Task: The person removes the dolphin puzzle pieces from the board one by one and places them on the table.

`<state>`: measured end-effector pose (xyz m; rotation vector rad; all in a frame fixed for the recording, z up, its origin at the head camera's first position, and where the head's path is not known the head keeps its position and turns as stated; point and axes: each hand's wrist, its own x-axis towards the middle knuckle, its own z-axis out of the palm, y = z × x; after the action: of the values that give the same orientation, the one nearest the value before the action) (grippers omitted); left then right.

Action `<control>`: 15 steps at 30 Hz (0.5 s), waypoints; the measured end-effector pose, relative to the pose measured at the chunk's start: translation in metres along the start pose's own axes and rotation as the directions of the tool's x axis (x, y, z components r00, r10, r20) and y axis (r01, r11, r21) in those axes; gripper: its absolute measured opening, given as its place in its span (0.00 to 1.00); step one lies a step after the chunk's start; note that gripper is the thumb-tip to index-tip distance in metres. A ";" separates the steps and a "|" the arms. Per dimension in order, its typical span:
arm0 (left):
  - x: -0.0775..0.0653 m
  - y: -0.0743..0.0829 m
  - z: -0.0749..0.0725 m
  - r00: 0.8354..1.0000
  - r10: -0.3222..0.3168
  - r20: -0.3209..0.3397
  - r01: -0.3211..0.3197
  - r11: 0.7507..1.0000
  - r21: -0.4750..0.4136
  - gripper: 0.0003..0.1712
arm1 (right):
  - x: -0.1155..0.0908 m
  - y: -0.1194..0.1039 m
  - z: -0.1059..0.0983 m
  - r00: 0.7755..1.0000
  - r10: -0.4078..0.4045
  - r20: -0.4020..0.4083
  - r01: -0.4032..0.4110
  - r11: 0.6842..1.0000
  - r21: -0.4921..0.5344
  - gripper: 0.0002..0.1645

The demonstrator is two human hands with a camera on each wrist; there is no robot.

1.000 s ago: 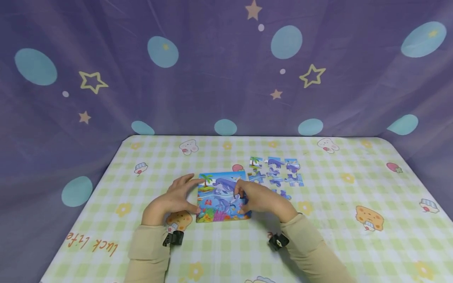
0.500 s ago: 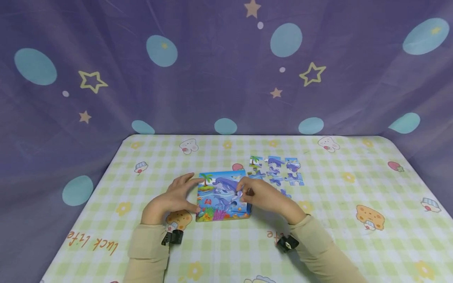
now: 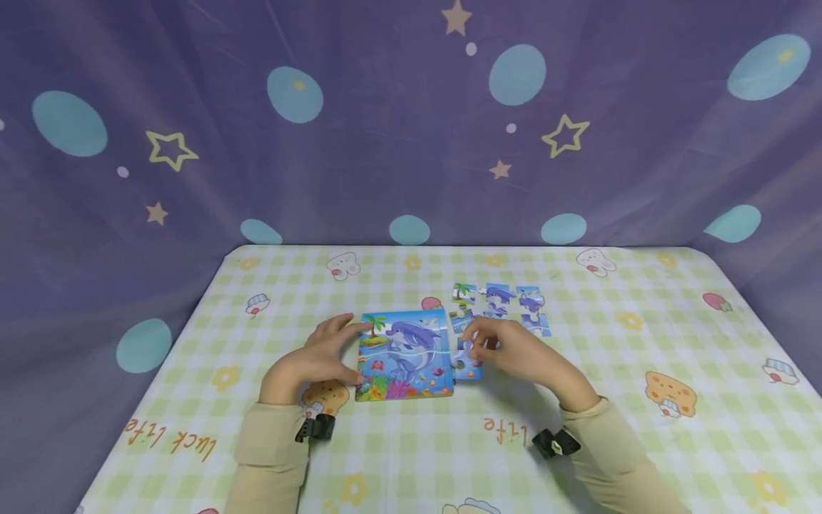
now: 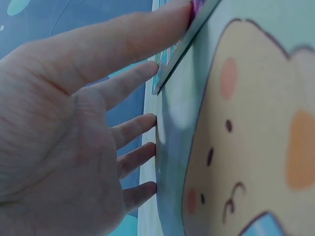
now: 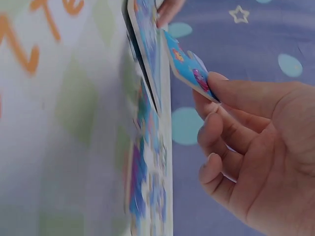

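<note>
A square puzzle board (image 3: 404, 350) with a dolphin, palm and coral picture lies on the table. My left hand (image 3: 315, 360) rests at its left side, thumb at the lower corner and fingers spread, fairly straight, near the upper one. The left wrist view shows the thumb touching the board's edge. To the right of the board, my right hand (image 3: 520, 350) pinches a jigsaw piece (image 5: 184, 64) between thumb and index finger. That piece is blue with a pink fish, and it is raised and tilted in the right wrist view.
Loose jigsaw pieces (image 3: 498, 294) lie spaced out beyond the right hand, several of them partly hidden behind it. A green checked cloth (image 3: 411, 457) covers the table. A purple curtain (image 3: 411, 178) hangs behind the far edge.
My right hand has lifted the jigsaw piece off the board's lower right part and carried it rightward, baring the printed picture there. The left hand has stayed in place.
</note>
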<state>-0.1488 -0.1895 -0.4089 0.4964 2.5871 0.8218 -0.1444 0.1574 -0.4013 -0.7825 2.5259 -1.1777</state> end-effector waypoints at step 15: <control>0.000 0.003 0.000 1.000 -0.016 -0.011 0.016 0.999 0.043 0.49 | -0.029 0.028 -0.039 0.990 0.055 -0.132 -0.066 0.995 -0.077 0.10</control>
<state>-0.1477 -0.1871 -0.4067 0.4842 2.6203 0.7670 -0.1474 0.2132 -0.3980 -0.6620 2.6981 -1.1483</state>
